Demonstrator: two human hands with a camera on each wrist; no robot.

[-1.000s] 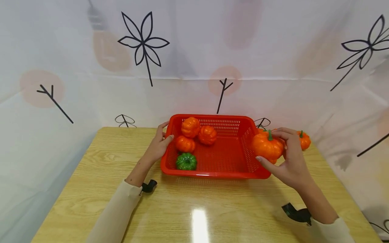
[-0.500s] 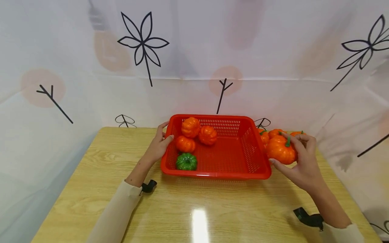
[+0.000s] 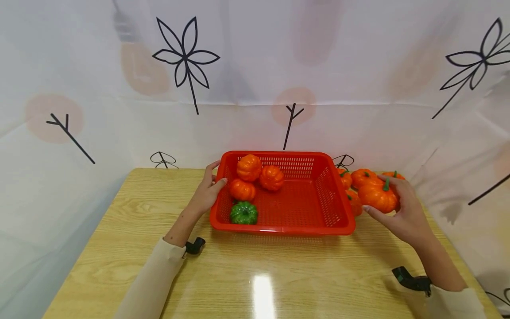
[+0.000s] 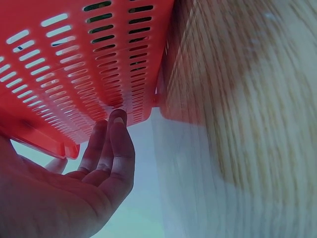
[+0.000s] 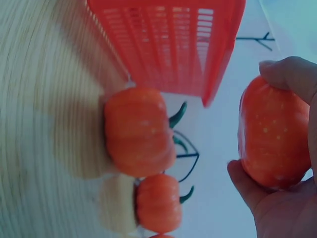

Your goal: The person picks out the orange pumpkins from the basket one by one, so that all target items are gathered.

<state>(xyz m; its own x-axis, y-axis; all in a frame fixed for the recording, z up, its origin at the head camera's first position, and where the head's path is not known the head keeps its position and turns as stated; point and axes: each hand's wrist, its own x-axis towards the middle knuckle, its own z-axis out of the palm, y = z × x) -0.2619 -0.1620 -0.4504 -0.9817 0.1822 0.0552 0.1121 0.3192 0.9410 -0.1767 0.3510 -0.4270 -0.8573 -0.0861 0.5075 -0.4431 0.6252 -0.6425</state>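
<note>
A red plastic basket (image 3: pixel 275 229) with slotted walls stands on the table. Its left rim is gripped by my left hand (image 3: pixel 206 192), thumb over the edge and fingers against the outer wall in the left wrist view. Inside lie three orange toy pumpkins, one being the front pumpkin (image 3: pixel 242 190), and a green pumpkin (image 3: pixel 244 213). My right hand (image 3: pixel 408 212) holds a larger orange pumpkin (image 3: pixel 377 195) with a green stem, right of the basket. The right wrist view shows this held pumpkin (image 5: pixel 273 133) between thumb and fingers, raised above the table.
Several orange pumpkins, among them a small one (image 3: pixel 361 177), sit on the table beside the basket's right wall. The wooden table (image 3: pixel 207 283) meets a patterned cloth backdrop (image 3: pixel 247 79) behind. Black wrist cameras (image 3: pixel 412 280) are strapped to both arms.
My right hand has carried the large pumpkin rightward, from over the basket's right rim to beside the basket, uncovering the pumpkins there. My left hand stays on the left rim.
</note>
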